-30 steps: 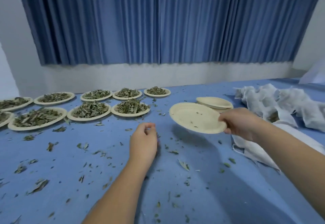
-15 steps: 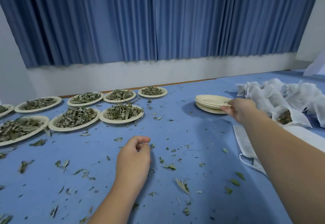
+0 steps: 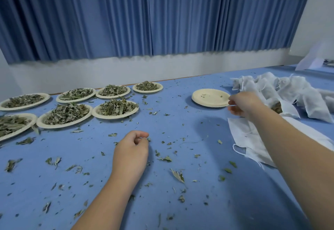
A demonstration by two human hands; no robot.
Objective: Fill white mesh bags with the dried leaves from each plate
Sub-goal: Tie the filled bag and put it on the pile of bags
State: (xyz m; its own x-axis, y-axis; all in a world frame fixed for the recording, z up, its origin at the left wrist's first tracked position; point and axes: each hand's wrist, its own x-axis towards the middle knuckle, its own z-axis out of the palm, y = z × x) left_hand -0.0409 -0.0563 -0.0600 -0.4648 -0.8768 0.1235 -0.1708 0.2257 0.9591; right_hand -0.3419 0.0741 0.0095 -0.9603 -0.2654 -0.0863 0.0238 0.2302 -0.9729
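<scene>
Several paper plates heaped with dried leaves stand in two rows at the left; the closest to the middle is a leaf plate (image 3: 115, 110). A stack of empty plates (image 3: 210, 97) sits right of centre. My right hand (image 3: 244, 105) hovers at the stack's right rim with its fingers loosely bent and holds nothing. My left hand (image 3: 130, 154) rests on the blue table (image 3: 189, 121), its fingers loosely curled, with nothing visible in them. Filled white mesh bags (image 3: 292, 92) lie piled at the far right. An open mesh bag (image 3: 277, 107) shows leaves just behind my right wrist.
Flat empty bags (image 3: 243, 137) lie under my right forearm. Loose leaf scraps (image 3: 178, 174) are scattered over the tablecloth around both hands. A blue curtain (image 3: 162, 16) and a white wall close off the table's far edge.
My right hand carried the emptied plate to the right, set it on the stack and let go of it. My left hand stayed put on the table.
</scene>
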